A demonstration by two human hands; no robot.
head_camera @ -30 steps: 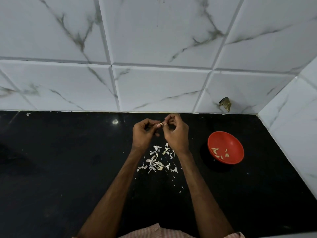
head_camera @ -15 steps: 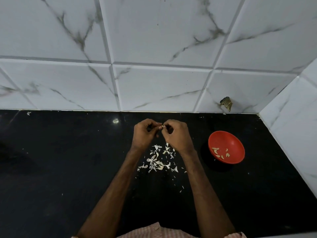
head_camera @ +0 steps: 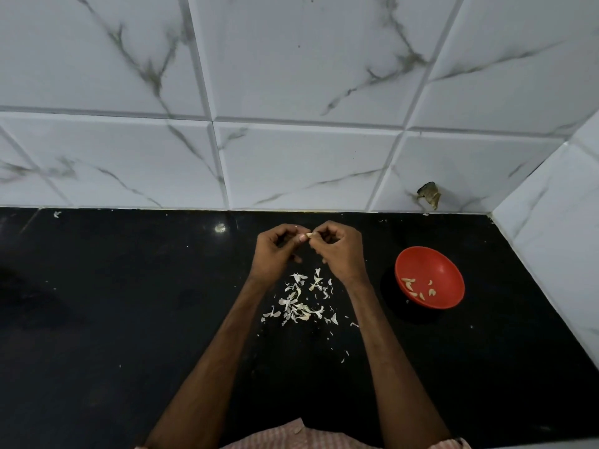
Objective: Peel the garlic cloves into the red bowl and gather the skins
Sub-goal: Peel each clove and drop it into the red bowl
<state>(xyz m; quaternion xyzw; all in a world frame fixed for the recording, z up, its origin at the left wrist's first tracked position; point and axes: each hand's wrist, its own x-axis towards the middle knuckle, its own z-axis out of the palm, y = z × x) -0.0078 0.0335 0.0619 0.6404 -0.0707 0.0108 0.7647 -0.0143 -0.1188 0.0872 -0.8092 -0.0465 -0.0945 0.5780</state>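
**Near the back edge of the counter (head_camera: 129, 319), two hands are working one garlic clove (head_camera: 309, 235)**

Close to that back edge, the left hand (head_camera: 275, 251) and the right hand (head_camera: 340, 251) are meeting fingertip to fingertip above the black surface. Both are curling their fingers inward, and each is pinching an end of the small pale clove. How much skin is clinging to it is too small to tell. Toward the middle of the counter, loose white skins (head_camera: 299, 303) are lying scattered in a rough patch between the two forearms, with a few stray flecks trailing toward the front edge. Toward the right edge, well apart from the skins, the red bowl (head_camera: 447, 270) is sitting upright and holding several peeled cloves (head_camera: 418, 288) low on its inner wall. A white, marble-veined tiled wall (head_camera: 308, 163) is rising from the back edge.
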